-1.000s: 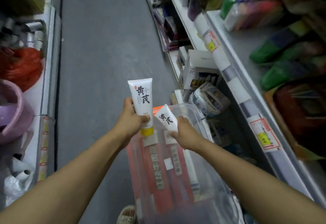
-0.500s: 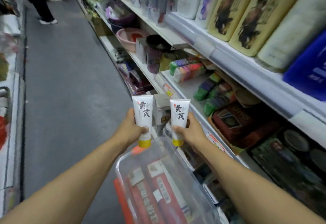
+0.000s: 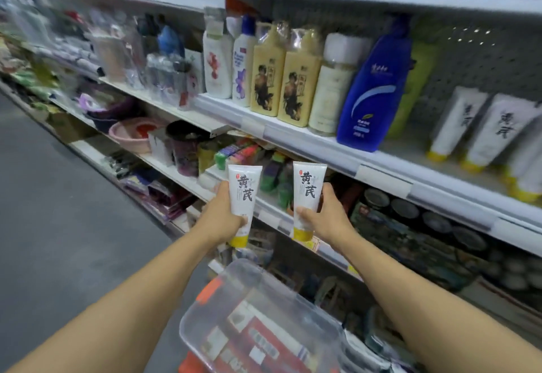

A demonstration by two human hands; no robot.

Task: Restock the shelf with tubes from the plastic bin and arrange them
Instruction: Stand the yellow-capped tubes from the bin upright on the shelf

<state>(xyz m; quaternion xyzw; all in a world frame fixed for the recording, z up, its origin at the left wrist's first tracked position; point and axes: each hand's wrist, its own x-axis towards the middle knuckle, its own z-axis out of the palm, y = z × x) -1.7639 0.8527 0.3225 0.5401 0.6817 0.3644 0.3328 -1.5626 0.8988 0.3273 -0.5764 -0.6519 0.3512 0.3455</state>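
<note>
My left hand (image 3: 220, 217) grips a white tube with a yellow cap (image 3: 244, 193), held upright with the cap down. My right hand (image 3: 328, 216) grips a second tube of the same kind (image 3: 308, 189), also cap down. Both are held in front of the lower shelf, side by side and apart. Below my arms sits the clear plastic bin (image 3: 205, 308) with red and white boxes inside. On the middle shelf (image 3: 381, 164) at the right stand several matching white tubes (image 3: 487, 129) on their yellow caps.
Shampoo bottles line the middle shelf: yellow ones (image 3: 281, 73), a white one (image 3: 331, 85), a blue one (image 3: 372, 91). Between the blue bottle and the standing tubes is a gap. A pink basin (image 3: 132, 135) and sponges sit on the lower shelf. The grey aisle floor (image 3: 58, 211) lies left.
My view has swung up from the bin to the shelves. Both hands rose with their tubes, and the right tube has turned upright beside the left one.
</note>
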